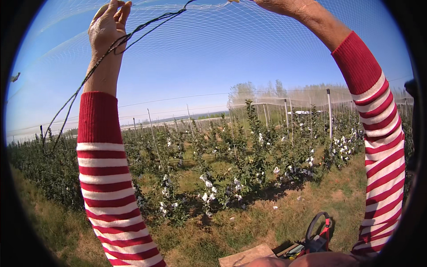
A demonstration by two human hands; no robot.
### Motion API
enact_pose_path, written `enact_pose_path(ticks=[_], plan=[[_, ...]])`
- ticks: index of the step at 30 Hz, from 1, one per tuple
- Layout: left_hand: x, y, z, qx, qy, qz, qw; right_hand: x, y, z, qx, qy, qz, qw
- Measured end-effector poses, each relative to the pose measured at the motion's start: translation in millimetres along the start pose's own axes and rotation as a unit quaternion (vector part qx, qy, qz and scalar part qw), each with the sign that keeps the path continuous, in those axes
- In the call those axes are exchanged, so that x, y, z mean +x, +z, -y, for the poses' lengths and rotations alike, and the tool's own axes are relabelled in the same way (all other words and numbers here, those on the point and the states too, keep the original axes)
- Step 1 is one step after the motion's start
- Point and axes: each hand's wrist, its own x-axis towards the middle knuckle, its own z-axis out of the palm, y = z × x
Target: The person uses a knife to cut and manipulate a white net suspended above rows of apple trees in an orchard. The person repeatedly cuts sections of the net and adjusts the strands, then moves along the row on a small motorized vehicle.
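Both my arms reach up in red-and-white striped sleeves. My left hand [108,28] is raised at the upper left, its fingers bent against the white netting [213,30]; whether they pinch the mesh is unclear. A thin black cord [85,80] in several strands crosses my left wrist and hangs down at the left, its upper end running to the top edge. My right hand [280,4] is at the top edge, mostly cut off, with its fingers out of sight. Beside it shows a small pale piece [234,1] at the net's gathered edge.
Rows of orchard trees [247,160] with white bags on them stand ahead, among posts [329,116] and wires. Below are a black steering wheel [315,227] on a red frame and a wooden board [247,256]. Dry grass lies between the machine and the trees.
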Motion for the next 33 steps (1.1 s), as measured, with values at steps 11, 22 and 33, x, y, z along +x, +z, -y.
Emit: enact_pose_path(ticks=[11, 22, 33], plan=[[21.2, -8.8, 7.1, 0.100, 0.068, -0.186, 0.975, 4.8, 14.5, -9.9, 0.027, -0.015, 0.012, 0.999], [53.5, -36.0, 15.1, 0.046, 0.062, -0.120, 0.990, 1.8, 7.6, -16.2, 0.003, -0.012, 0.022, 1.000], [101.5, -62.3, 17.7, -0.031, 0.048, -0.127, 0.990, -9.0, 26.2, -32.8, 0.058, 0.004, -0.003, 0.998]])
